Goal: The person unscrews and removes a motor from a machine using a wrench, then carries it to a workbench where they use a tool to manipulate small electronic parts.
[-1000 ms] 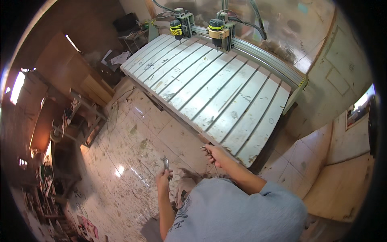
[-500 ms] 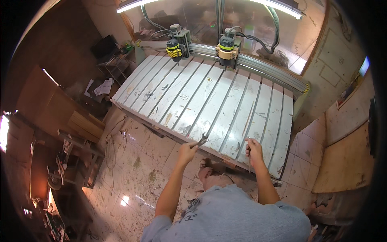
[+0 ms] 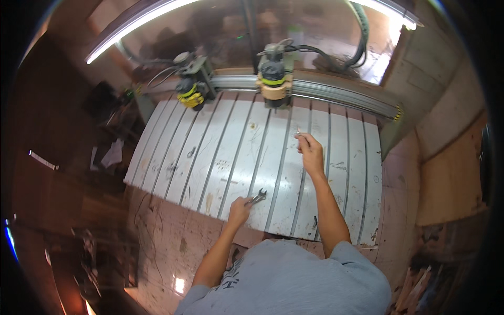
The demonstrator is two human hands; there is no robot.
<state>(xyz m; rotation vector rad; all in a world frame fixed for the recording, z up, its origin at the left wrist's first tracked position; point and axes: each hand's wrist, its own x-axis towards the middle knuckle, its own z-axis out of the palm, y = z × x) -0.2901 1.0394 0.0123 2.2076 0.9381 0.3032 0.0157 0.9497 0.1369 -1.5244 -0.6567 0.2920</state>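
My left hand grips a steel open-end wrench over the near part of the white slotted machine bed. Farther forward, my right hand pinches a small, slender metal piece, too small to name, below the right spindle motor with its beige clamp. The left spindle motor, wrapped in yellow, hangs at the back left of the bed. A small metal item lies on the bed left of my hands.
A gantry rail crosses the back, beneath a long light tube and hoses. Papers and dark furniture stand at the left. A plywood panel is at the right; cables lie on the tiled floor.
My view has swung toward the machine and I am closer to the bed. My right hand has reached forward toward the right spindle; my left hand with the wrench has come over the bed.
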